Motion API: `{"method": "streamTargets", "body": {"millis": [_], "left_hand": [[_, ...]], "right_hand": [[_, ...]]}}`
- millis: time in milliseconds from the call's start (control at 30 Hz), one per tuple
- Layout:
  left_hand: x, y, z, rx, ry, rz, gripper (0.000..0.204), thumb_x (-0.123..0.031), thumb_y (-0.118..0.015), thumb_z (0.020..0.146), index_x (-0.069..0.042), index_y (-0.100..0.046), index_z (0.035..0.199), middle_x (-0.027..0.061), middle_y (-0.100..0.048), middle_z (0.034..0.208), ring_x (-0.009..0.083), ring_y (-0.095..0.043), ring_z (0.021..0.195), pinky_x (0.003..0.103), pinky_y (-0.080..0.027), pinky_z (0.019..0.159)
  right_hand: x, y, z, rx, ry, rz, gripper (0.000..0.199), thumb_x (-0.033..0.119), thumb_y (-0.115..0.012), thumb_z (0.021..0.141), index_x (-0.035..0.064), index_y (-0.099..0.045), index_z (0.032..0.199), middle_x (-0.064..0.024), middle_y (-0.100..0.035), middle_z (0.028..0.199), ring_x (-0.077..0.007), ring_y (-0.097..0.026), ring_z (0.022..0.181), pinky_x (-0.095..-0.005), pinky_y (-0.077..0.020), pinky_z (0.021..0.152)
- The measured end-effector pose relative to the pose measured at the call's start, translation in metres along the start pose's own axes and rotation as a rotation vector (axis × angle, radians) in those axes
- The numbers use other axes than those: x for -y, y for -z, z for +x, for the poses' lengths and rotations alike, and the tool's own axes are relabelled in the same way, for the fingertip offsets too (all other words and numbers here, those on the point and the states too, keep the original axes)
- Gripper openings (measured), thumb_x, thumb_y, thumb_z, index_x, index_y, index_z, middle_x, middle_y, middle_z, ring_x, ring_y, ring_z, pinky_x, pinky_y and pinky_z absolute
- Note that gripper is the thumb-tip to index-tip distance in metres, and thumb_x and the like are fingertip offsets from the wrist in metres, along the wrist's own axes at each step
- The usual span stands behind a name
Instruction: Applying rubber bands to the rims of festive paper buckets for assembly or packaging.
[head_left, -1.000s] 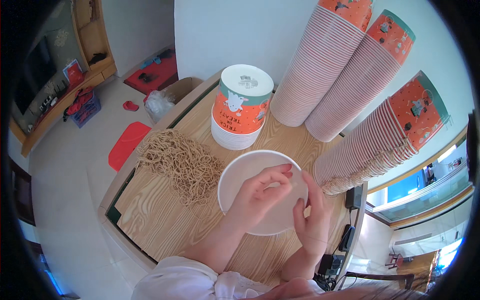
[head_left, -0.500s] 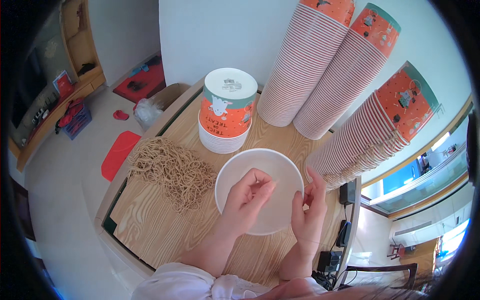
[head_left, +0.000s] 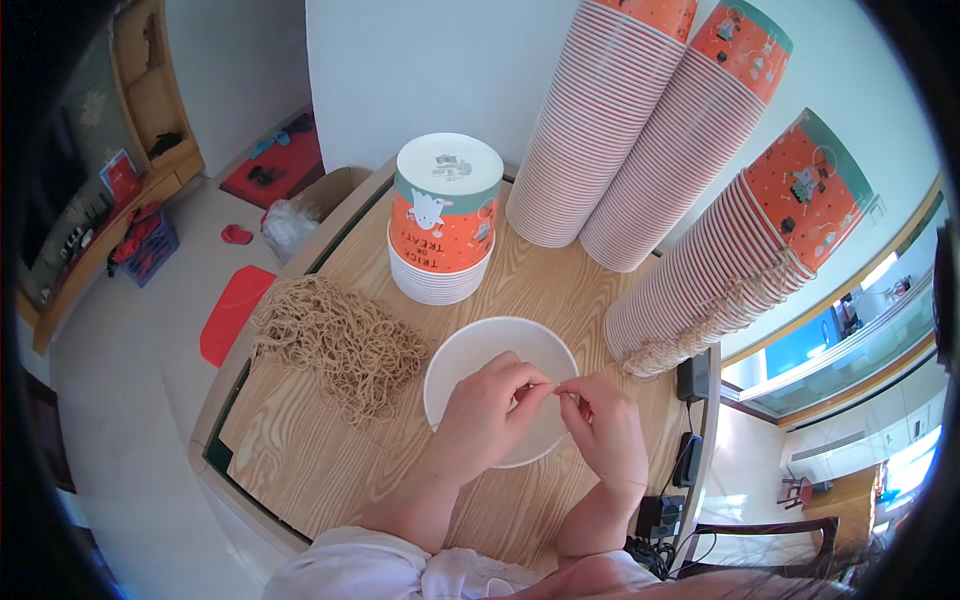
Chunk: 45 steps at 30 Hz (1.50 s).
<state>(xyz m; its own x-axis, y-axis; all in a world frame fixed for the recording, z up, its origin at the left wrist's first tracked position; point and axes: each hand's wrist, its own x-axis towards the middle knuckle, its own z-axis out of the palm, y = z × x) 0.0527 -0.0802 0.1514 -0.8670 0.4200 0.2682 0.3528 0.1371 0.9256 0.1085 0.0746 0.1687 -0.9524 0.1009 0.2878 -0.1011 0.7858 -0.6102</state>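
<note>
Both hands, left hand [head_left: 485, 410] and right hand [head_left: 600, 425], pinch something tiny over the white bowl [head_left: 470, 350]; string pile [head_left: 340, 340] on the left looks barely dented.

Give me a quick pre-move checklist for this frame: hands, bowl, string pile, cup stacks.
1. Both hands over the bowl: ok.
2. Left hand and right hand fingertips pinched together: ok; what they pinch, cannot tell.
3. Bowl flat on the table: ok.
4. String pile beside the bowl, left side: ok.
5. Short cup stack upright behind the bowl: ok.
6. Tall cup stacks leaning: not ok.
</note>
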Motion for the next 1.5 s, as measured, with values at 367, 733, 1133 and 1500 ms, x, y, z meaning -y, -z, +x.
{"method": "streamTargets", "body": {"millis": [367, 733, 1133, 1500], "left_hand": [[-0.001, -0.003, -0.003, 0.080, -0.039, -0.050, 0.012, -0.014, -0.057, 0.087, -0.003, -0.062, 0.088, 0.0097, -0.059, 0.082, 0.0276, -0.059, 0.070, 0.037, -0.045, 0.061], [-0.009, -0.005, -0.002, 0.045, 0.024, -0.251, 0.008, -0.008, -0.062, 0.085, -0.001, -0.061, 0.088, 0.0059, -0.058, 0.075, 0.0125, -0.054, 0.063, 0.026, -0.043, 0.056], [-0.012, -0.002, -0.002, 0.004, -0.092, -0.093, 0.008, -0.010, -0.065, 0.080, -0.006, -0.060, 0.085, 0.0038, -0.057, 0.074, 0.0152, -0.049, 0.056, 0.027, -0.041, 0.052], [-0.006, 0.003, -0.002, -0.051, -0.029, -0.070, 0.008, -0.010, -0.063, 0.081, -0.006, -0.057, 0.084, 0.0044, -0.057, 0.078, 0.0178, -0.056, 0.064, 0.029, -0.045, 0.058]], "right_hand": [[0.015, 0.015, -0.001, -0.045, 0.042, 0.147, 0.030, 0.006, -0.073, 0.071, 0.0043, -0.065, 0.099, -0.0099, -0.061, 0.073, -0.0194, -0.059, 0.063, -0.0286, -0.0469, 0.058], [0.009, 0.010, -0.001, -0.094, 0.056, 0.209, 0.005, 0.001, -0.063, 0.079, -0.0014, -0.062, 0.083, -0.0122, -0.059, 0.072, -0.0235, -0.058, 0.064, -0.0298, -0.0458, 0.058], [0.004, 0.009, 0.003, -0.036, -0.127, 0.138, 0.014, 0.012, -0.060, 0.085, -0.0009, -0.057, 0.080, -0.0149, -0.051, 0.064, -0.0275, -0.052, 0.056, -0.0323, -0.0408, 0.052], [-0.024, -0.008, 0.008, 0.179, -0.190, -0.035, 0.027, 0.009, -0.065, 0.079, 0.0038, -0.061, 0.105, -0.0072, -0.053, 0.061, -0.0137, -0.051, 0.054, -0.0266, -0.0428, 0.054]]}}
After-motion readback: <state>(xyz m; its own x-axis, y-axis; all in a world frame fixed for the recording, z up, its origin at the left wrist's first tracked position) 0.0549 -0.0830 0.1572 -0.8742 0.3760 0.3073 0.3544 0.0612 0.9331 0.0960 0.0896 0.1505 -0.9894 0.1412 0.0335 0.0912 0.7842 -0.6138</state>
